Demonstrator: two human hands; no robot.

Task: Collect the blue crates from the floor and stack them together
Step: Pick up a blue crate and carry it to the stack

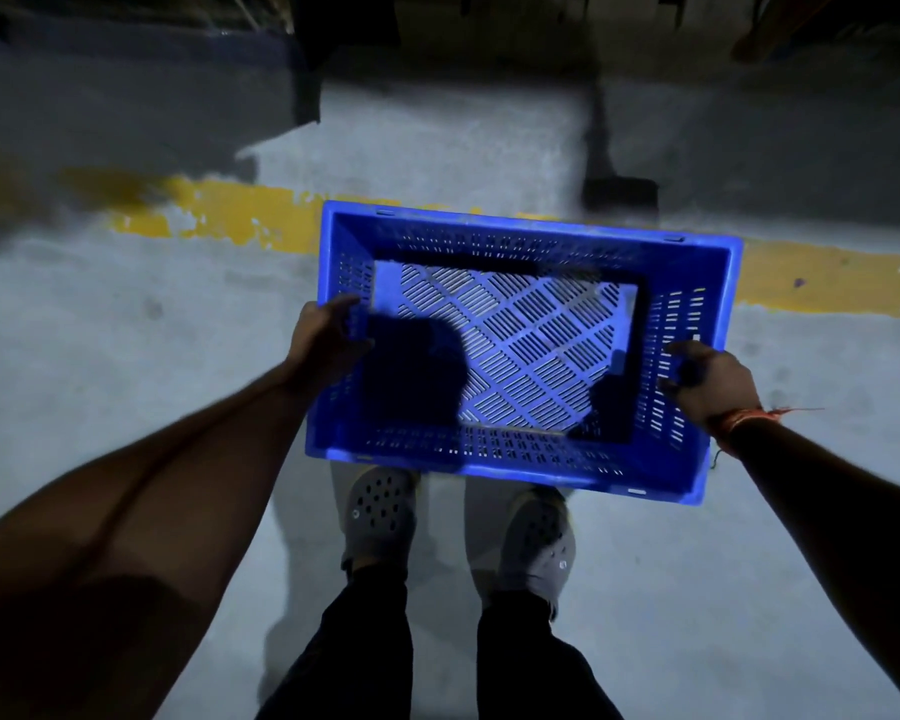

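Nearest the camera, grey perforated clogs [380, 514] and dark trousers [357, 662] stand on a grey concrete floor [141, 350]. Above the toes, a blue perforated crate [520, 350] sits open side up; left hand [326, 343] grips its left wall, right hand [707, 384] its right wall. Beyond it runs a worn yellow floor line [240, 215].

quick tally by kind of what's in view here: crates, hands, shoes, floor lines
blue perforated plastic crate: 1, held at its short sides
hands: 2, left hand and right hand, each with a grip on a crate side
grey perforated clog shoes: 2
worn yellow painted floor line: 1
total: 6
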